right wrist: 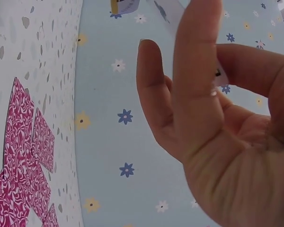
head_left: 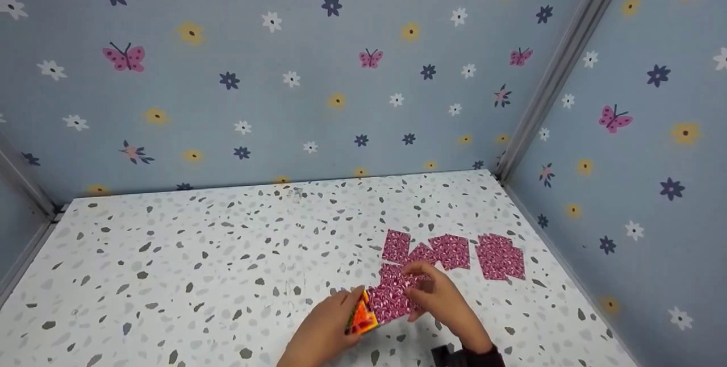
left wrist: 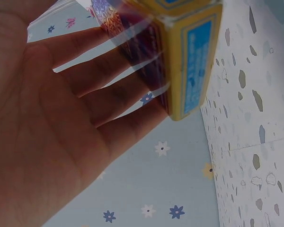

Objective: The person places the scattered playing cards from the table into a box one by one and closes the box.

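Low in the head view my left hand [head_left: 341, 313] grips a small orange and yellow card box [head_left: 362, 317]. In the left wrist view the box [left wrist: 196, 61] shows a yellow side with a blue label, with my fingers [left wrist: 109, 71] curled behind it. My right hand [head_left: 423, 284] pinches pink patterned cards [head_left: 392, 297] that stick out beside the box. The right wrist view shows my thumb and fingers [right wrist: 199, 94] closed on a pale card edge [right wrist: 168, 14]. More pink cards [head_left: 448, 250] lie face down on the table just beyond my hands.
The speckled white table [head_left: 199, 265] is boxed in by blue floral walls at the back [head_left: 318, 71] and right [head_left: 642, 157]. A separate small pile of pink cards [head_left: 500, 256] lies near the right wall. In the right wrist view the laid-out cards [right wrist: 23, 161] lie at the left.
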The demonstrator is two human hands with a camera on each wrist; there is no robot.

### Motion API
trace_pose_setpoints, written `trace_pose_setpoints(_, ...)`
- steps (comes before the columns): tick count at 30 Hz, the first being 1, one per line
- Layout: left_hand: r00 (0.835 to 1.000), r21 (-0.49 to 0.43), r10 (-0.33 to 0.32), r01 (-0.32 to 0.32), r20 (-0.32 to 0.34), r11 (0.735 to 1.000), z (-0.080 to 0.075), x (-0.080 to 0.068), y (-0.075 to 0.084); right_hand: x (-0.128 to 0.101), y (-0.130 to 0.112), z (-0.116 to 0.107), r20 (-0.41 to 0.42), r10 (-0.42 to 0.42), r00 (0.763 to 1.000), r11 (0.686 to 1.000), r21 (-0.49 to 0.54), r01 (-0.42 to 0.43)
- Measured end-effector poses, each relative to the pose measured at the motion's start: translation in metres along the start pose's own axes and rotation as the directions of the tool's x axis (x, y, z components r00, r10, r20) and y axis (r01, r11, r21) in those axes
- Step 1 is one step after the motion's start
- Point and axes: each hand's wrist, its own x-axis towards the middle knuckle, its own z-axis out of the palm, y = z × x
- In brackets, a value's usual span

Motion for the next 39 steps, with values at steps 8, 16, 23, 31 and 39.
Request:
trace_pose_setpoints(8,1.000,-0.017,0.003,-0.003,-0.004,1.000,0.000,-0.001,0.000,0.001,0.000,0.002,0.005,-0.035,0.999,0.998,-0.060,0.035)
trace_pose_setpoints(16,1.000,-0.023,-0.003,0.003,0.008,1.000,0.001,0.000,0.000,0.006,0.001,0.017,-0.007,-0.041,0.999,0.993,-0.114,0.040)
trace_pose_setpoints(23,1.000,-0.006,-0.001,0.001,0.006,1.000,0.001,0.000,0.000,0.007,0.000,0.027,-0.011,-0.072,0.997,0.984,-0.161,0.069)
trace_pose_setpoints(31,1.000,0.004,0.024,-0.024,-0.015,1.000,0.002,0.000,0.000,0.007,0.001,0.022,-0.032,-0.142,0.989,0.955,-0.266,0.128)
trace_pose_setpoints(39,1.000,0.003,0.009,-0.009,0.002,1.000,0.001,0.000,0.001,0.007,0.001,0.027,-0.006,-0.152,0.988,0.922,-0.361,0.140)
